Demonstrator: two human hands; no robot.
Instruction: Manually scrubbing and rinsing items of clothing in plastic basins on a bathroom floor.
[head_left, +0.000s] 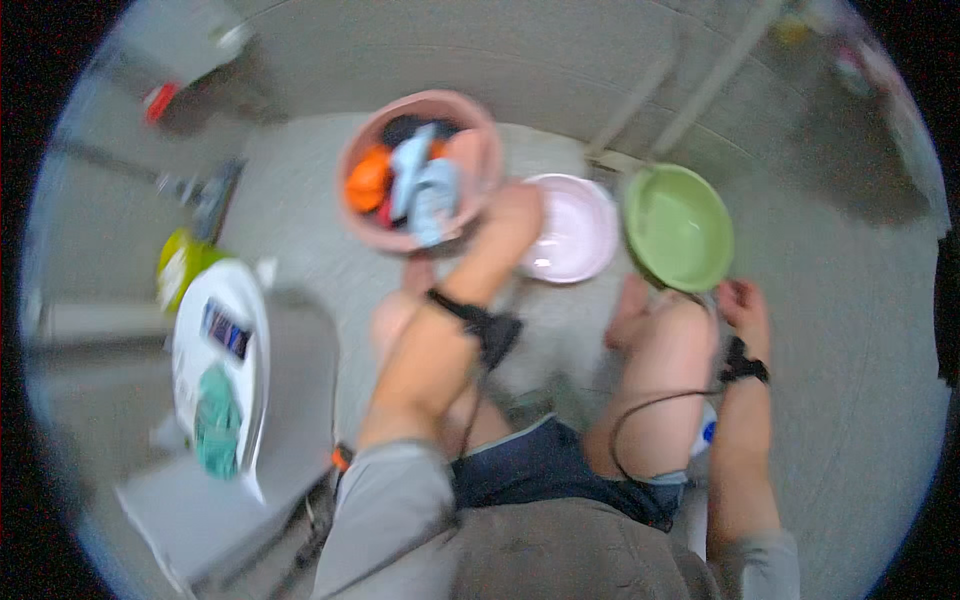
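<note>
My left hand (517,212) is between a pink tub (348,210) and a pale pink basin (572,225), over the basin's left edge. Its fingers are blurred and mostly hidden, so its grip does not show. In the tub lies a heap of clothes: an orange piece (368,180), a light blue one (434,200) and dark ones. Beside my right knee, my right hand (742,303) has its fingers curled in, with nothing visible in them. It is just below a green basin (680,230). Black bands (742,362) with a cable circle both wrists.
At the left is a white toilet seat or lid (255,340) bearing a phone-like dark rectangle (227,330) and a green cloth (217,425). A yellow-green container (180,268) and a floor squeegee (212,205) are behind it. Pale pipes (715,80) run along the back wall.
</note>
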